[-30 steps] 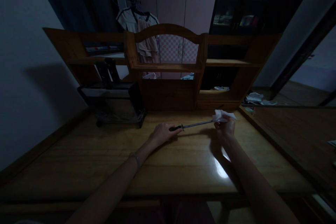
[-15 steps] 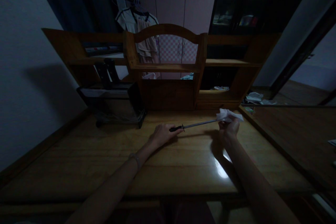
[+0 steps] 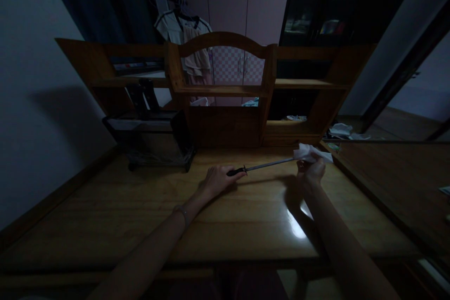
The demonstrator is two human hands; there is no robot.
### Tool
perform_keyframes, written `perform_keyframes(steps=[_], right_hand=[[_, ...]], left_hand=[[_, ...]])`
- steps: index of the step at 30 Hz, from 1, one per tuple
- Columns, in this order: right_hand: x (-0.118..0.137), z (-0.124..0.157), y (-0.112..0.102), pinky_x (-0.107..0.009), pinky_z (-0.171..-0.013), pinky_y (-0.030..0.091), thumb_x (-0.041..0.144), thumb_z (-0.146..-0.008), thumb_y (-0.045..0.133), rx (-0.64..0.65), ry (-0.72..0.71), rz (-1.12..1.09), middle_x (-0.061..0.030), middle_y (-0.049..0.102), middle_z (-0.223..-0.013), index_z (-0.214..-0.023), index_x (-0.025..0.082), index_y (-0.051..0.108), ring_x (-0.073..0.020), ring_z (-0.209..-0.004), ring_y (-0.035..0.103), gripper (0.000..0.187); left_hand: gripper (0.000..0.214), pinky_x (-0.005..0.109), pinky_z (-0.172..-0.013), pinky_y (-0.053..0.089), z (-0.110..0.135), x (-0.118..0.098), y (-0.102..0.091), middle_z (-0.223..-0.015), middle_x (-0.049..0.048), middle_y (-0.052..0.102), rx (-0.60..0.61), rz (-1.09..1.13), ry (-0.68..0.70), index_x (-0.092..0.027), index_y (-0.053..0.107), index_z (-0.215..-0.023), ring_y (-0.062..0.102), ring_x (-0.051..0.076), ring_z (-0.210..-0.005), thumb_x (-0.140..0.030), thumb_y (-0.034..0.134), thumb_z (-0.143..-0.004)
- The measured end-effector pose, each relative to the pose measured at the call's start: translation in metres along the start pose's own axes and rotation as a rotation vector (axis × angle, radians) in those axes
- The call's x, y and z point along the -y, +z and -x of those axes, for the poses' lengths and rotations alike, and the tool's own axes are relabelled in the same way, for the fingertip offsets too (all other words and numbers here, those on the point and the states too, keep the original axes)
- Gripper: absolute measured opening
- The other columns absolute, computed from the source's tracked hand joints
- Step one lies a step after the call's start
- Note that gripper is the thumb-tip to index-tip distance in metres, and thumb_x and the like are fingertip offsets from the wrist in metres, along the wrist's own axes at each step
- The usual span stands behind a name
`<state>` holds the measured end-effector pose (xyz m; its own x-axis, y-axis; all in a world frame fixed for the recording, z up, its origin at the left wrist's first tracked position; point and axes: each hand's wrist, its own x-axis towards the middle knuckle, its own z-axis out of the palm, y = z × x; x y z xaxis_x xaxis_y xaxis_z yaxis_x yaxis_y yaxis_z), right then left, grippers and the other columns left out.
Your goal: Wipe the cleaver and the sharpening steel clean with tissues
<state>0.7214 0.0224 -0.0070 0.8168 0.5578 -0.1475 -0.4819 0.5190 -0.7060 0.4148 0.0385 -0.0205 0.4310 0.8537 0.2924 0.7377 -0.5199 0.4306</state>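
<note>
A honing steel [image 3: 270,164] with a black handle and a thin grey rod is held a little above the wooden desk [image 3: 225,225], its rod pointing right. My left hand [image 3: 218,182] is closed around the handle. Around the far end of the rod, my right hand [image 3: 311,172] pinches a white tissue [image 3: 311,152], which hides the tip. Left of my hands stands a dark knife block [image 3: 151,138] with two black-handled knives [image 3: 143,98] upright in it.
A wooden shelf unit [image 3: 225,89] rises along the desk's back edge. On the left is a pale wall [image 3: 28,103]. Beyond the shelf are hanging clothes [image 3: 193,42] and a pink wardrobe [image 3: 228,4]. A lower brown surface [image 3: 397,173] lies to the right, with crumpled white plastic [image 3: 341,130] behind.
My right hand and the tissue have slid slightly to the right along the rod, towards its far end. My left hand stays in place on the handle.
</note>
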Motion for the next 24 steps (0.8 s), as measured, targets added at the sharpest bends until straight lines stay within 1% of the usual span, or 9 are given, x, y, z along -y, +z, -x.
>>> perform_keyframes(steps=[5, 11, 16, 18, 20, 22, 24], right_hand=[[-0.004, 0.002, -0.001, -0.016, -0.042, 0.044, 0.021, -0.077, 0.051, -0.013, -0.002, 0.024, 0.0035, 0.056, -0.067, -0.079, 0.022, 0.054, -0.0087, -0.05, 0.053, 0.004], [0.001, -0.003, 0.0, -0.017, -0.04, 0.041, 0.019, -0.079, 0.044, -0.037, -0.004, 0.013, 0.0031, 0.055, -0.064, -0.083, 0.02, 0.056, -0.0086, -0.047, 0.05, 0.012], [0.007, -0.007, -0.001, -0.018, -0.04, 0.042, 0.02, -0.081, 0.043, -0.053, -0.028, 0.021, 0.0031, 0.055, -0.061, -0.081, 0.02, 0.055, -0.0089, -0.045, 0.05, 0.012], [0.004, -0.006, -0.001, -0.018, -0.042, 0.044, 0.021, -0.081, 0.046, -0.003, 0.006, 0.04, 0.0037, 0.055, -0.061, -0.082, 0.02, 0.055, -0.0091, -0.045, 0.051, 0.009], [-0.003, -0.003, 0.0, -0.017, -0.042, 0.044, 0.021, -0.077, 0.052, 0.114, 0.097, 0.058, 0.0044, 0.056, -0.062, -0.082, 0.02, 0.055, -0.0083, -0.045, 0.052, 0.006], [-0.011, 0.002, 0.002, -0.016, -0.042, 0.044, 0.02, -0.073, 0.056, 0.253, 0.211, 0.065, 0.0045, 0.059, -0.065, -0.084, 0.02, 0.055, -0.0077, -0.047, 0.053, 0.011], [-0.02, 0.008, 0.004, -0.015, -0.041, 0.044, 0.02, -0.071, 0.058, 0.357, 0.323, 0.082, 0.0037, 0.063, -0.069, -0.086, 0.02, 0.057, -0.0079, -0.049, 0.055, 0.015]], left_hand=[[0.061, 0.027, -0.059, 0.029, 0.0, 0.0, 0.002, -0.073, 0.0063, 0.071, -0.04, -0.011, -0.032, -0.022, 0.073, -0.08, 0.061, 0.019, -0.066, -0.075, 0.042, -0.08], [0.06, 0.026, -0.059, 0.029, 0.0, 0.001, 0.004, -0.074, 0.0051, 0.071, -0.064, -0.016, 0.005, -0.022, 0.073, -0.079, 0.062, 0.018, -0.067, -0.073, 0.041, -0.082], [0.061, 0.027, -0.058, 0.029, -0.002, 0.005, 0.006, -0.076, 0.0052, 0.072, -0.094, -0.029, -0.047, -0.023, 0.074, -0.083, 0.063, 0.019, -0.068, -0.074, 0.041, -0.081], [0.06, 0.027, -0.058, 0.028, -0.003, 0.007, 0.007, -0.076, 0.0053, 0.072, -0.126, -0.036, -0.068, -0.024, 0.074, -0.084, 0.063, 0.02, -0.068, -0.074, 0.043, -0.08], [0.058, 0.027, -0.058, 0.028, -0.004, 0.008, 0.007, -0.075, 0.0051, 0.072, -0.159, -0.031, -0.079, -0.024, 0.074, -0.082, 0.063, 0.02, -0.068, -0.073, 0.043, -0.081], [0.057, 0.027, -0.058, 0.028, -0.004, 0.008, 0.007, -0.073, 0.0052, 0.071, -0.192, -0.021, -0.087, -0.023, 0.073, -0.079, 0.063, 0.02, -0.067, -0.072, 0.043, -0.082], [0.057, 0.027, -0.058, 0.028, -0.004, 0.007, 0.007, -0.072, 0.0057, 0.071, -0.221, -0.017, -0.089, -0.022, 0.071, -0.077, 0.063, 0.02, -0.068, -0.072, 0.044, -0.082]])
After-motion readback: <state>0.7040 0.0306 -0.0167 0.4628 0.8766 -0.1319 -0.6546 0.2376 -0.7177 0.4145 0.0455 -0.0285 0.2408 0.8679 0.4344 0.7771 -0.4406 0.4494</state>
